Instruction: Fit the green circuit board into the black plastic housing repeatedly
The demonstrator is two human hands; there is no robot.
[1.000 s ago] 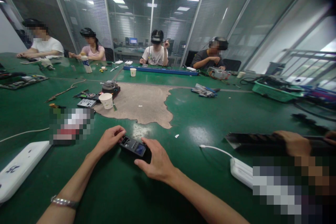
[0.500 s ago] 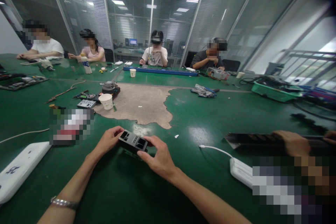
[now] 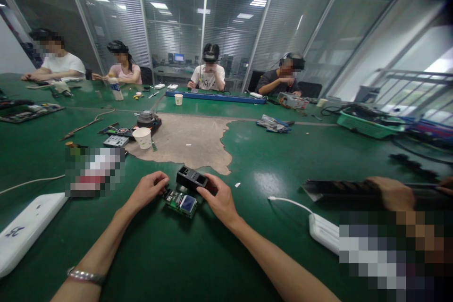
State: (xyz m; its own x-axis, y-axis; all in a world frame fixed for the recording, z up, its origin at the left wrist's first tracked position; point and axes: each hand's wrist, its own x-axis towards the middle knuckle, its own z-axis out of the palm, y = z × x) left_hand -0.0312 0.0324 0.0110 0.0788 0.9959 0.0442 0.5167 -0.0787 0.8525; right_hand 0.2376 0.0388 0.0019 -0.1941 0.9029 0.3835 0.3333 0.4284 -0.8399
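Observation:
My right hand (image 3: 220, 198) grips a black plastic housing (image 3: 187, 179) with window cut-outs by its right end, fingers behind and thumb in front. Just below the housing is a green circuit board (image 3: 175, 203) carrying components and a small bluish screen (image 3: 187, 204). The fingers of my left hand (image 3: 150, 191) are pinched together at the board's upper left corner. Housing and board are apart, with a narrow gap between them.
A paper cup (image 3: 142, 138) stands by electronic parts on a bare brown patch (image 3: 191, 137). White power banks lie left (image 3: 31, 231) and right (image 3: 323, 231). At right, another person's hand (image 3: 392, 193) holds a long black part (image 3: 339, 189). Grey gloves (image 3: 272, 123) lie farther back.
The black housing has come off the circuit board and moved up and away in my right hand. The board, covered before, is now exposed beside my left fingers.

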